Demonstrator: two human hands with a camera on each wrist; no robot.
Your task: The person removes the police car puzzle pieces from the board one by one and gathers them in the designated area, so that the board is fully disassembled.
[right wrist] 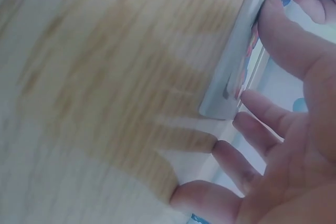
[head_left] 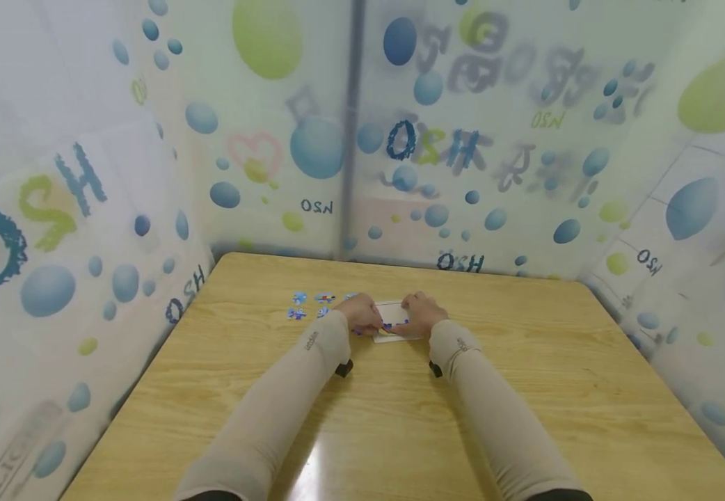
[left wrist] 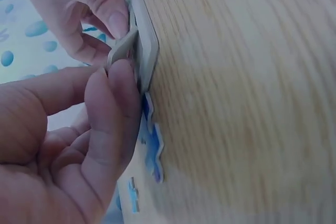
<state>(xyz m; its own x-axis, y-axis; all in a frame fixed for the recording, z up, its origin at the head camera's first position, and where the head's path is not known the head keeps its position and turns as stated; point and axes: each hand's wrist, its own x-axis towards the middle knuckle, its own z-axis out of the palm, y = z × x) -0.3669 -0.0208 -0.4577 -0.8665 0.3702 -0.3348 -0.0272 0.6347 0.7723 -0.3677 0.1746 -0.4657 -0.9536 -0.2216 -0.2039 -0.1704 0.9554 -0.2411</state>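
Observation:
My left hand [head_left: 359, 313] pinches a jigsaw puzzle piece [left wrist: 122, 48] between thumb and fingers. The piece is tilted over the near edge of a shallow white puzzle tray [head_left: 394, 339]. My right hand [head_left: 424, 313] spans the tray's right side. Its thumb [right wrist: 283, 35] presses at the near edge by the piece, while the other fingers extend to the tray's corner and the table. Colourful fitted pieces [right wrist: 247, 69] lie along the near side inside the tray. Fingers hide part of the held piece and of the tray.
Several loose blue puzzle pieces [head_left: 300, 298] lie on the wooden table [head_left: 375, 431], left of the tray. One loose piece [left wrist: 153, 150] is right beside the tray's left end, below my left hand. Patterned curtains [head_left: 275, 209] hang behind the table and at its sides.

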